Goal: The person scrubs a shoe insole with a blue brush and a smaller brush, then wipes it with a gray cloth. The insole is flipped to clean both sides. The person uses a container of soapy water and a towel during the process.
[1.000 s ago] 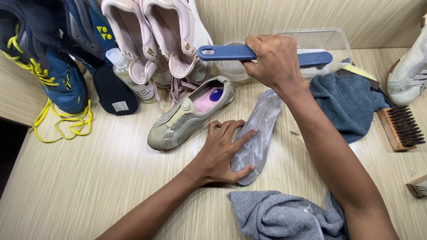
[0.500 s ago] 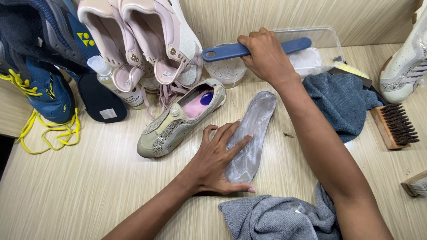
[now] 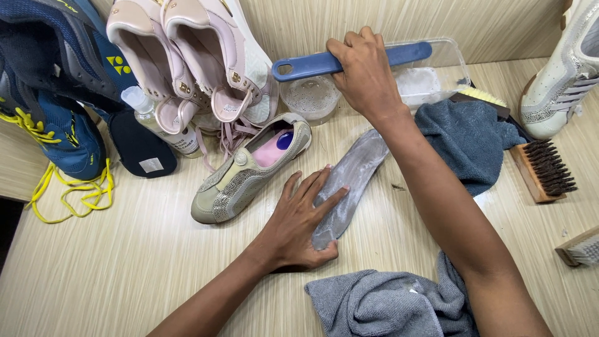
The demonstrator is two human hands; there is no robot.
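A grey, soap-streaked shoe insole (image 3: 349,184) lies flat on the pale wood-grain counter (image 3: 112,268), running on a slant from its heel end near the person up to its toe end farther away. The left hand (image 3: 299,218) rests on the nearer half of it, palm down, its fingers (image 3: 324,196) spread and laid flat along the insole's surface, pressing rather than gripping; the thumb lies at the insole's near end. The left forearm comes in low from the bottom edge of the view.

The right hand (image 3: 365,75) is raised beyond the insole's far end, its fingers curled tight around the middle of a blue plastic long-handled brush (image 3: 306,65), which it holds level. The brush head end sits over a clear plastic tub of foamy water (image 3: 437,78), and the handle's holed end reaches out over a small round clear bowl of suds (image 3: 310,98). The right forearm stretches straight from the lower right, crossing over the insole's far end.

Just left of the insole lies a beige slip-on shoe with a pink lining (image 3: 249,168). Behind it a pair of pink-and-white sneakers (image 3: 199,62) leans on the wall beside a small clear spray bottle (image 3: 159,122). A blue towel (image 3: 474,143) lies right of the arm, a grey cloth (image 3: 380,302) in front of the insole.
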